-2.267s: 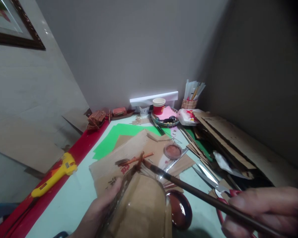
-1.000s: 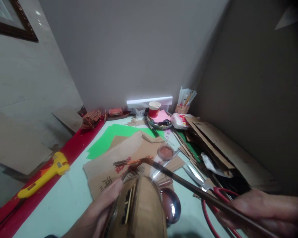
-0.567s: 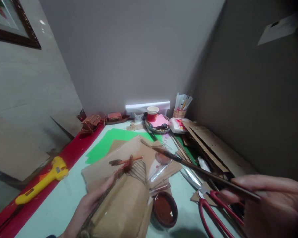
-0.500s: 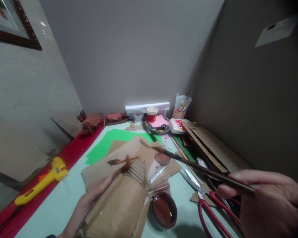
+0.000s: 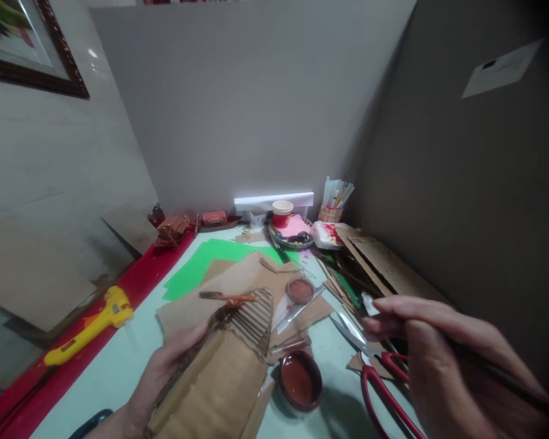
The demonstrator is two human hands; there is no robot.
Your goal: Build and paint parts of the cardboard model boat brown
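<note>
My left hand grips a brown cardboard model from its left side. Its far end carries ridged corrugated cardboard and small reddish-brown painted sticks. On the right, my right hand is closed on a long dark stick, whose rear part runs back along the hand. The kind of stick is unclear, and fingers hide part of it. Beside the model stands a small dark bowl of reddish-brown liquid. Red-handled scissors lie between the bowl and my right hand.
A yellow glue gun lies on the table's red left border. Green sheets and cardboard pieces are spread behind the model. Farther back are a red paper cup, a pen holder and small brown models. Cardboard is stacked at right.
My right hand has drawn the dark stick away from above the model and turned it. The model has tilted slightly, showing more of its ridged end. The camera view has shifted a little.
</note>
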